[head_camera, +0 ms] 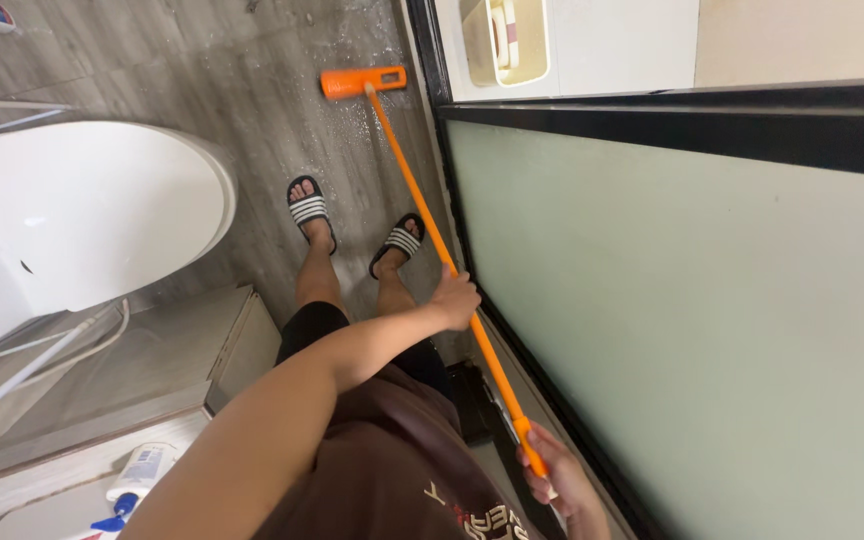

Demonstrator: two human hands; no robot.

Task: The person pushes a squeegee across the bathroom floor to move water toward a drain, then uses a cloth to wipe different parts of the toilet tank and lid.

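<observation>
Grey wood-look tiles cover the bathroom floor (252, 110), wet and speckled with suds near the top of the view. At the far left a white toilet (82, 210) bulges into frame, with a thin white hose (32, 365) running below it, and lower down a spray bottle with a blue trigger (132, 480) lies on a pale ledge (102, 400). Moving right, two feet in black-and-white striped slides (309, 208) stand on the tiles, side by side.

The long-handled orange brush (422, 210) is what both hands are on. Its head (362, 81) rests on the wet floor well ahead of the feet, close to the black door frame (432, 60); from there the handle runs back in one straight diagonal — up from the floor, past the right foot, toward the person's right hip. So the long axis points away from the body and slightly leftward, with the head at the far end.

The left hand (455, 298) is wrapped shut round the handle about midway along, arm stretched across the body — it is the hand nearer the head. The right hand (552, 478) is closed on the very top end of the handle, low in the frame and tight to the body. The two hands sit well apart along the shaft.

Rightmost, a frosted glass panel (692, 340) in a black frame runs just beside the handle.
</observation>
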